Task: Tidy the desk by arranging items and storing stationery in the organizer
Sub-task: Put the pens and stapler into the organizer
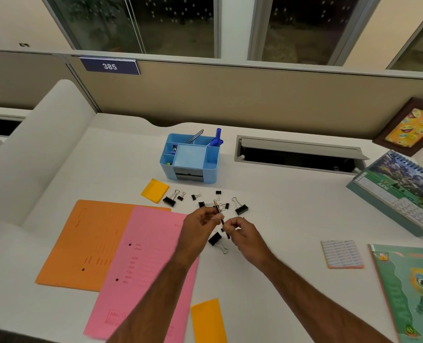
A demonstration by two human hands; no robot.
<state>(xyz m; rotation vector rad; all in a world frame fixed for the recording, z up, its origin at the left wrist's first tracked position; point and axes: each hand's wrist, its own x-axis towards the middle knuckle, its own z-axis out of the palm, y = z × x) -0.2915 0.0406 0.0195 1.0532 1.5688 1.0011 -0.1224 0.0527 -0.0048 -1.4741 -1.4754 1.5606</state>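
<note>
A thin dark pencil [219, 214] is held above the white desk [279, 214], pinched near its far end by the curled fingers of the left hand [197, 225] and near its lower end by the fingertips of the right hand [240, 231]. Black metal binder clips [241, 209] are scattered beneath and beyond the hands. The light blue plastic organizer [190, 158] stands farther back, with blue pens [216, 139] in its far right compartment, and an orange folder [86, 241] and a pink folder [143, 268] lie to the left.
</note>
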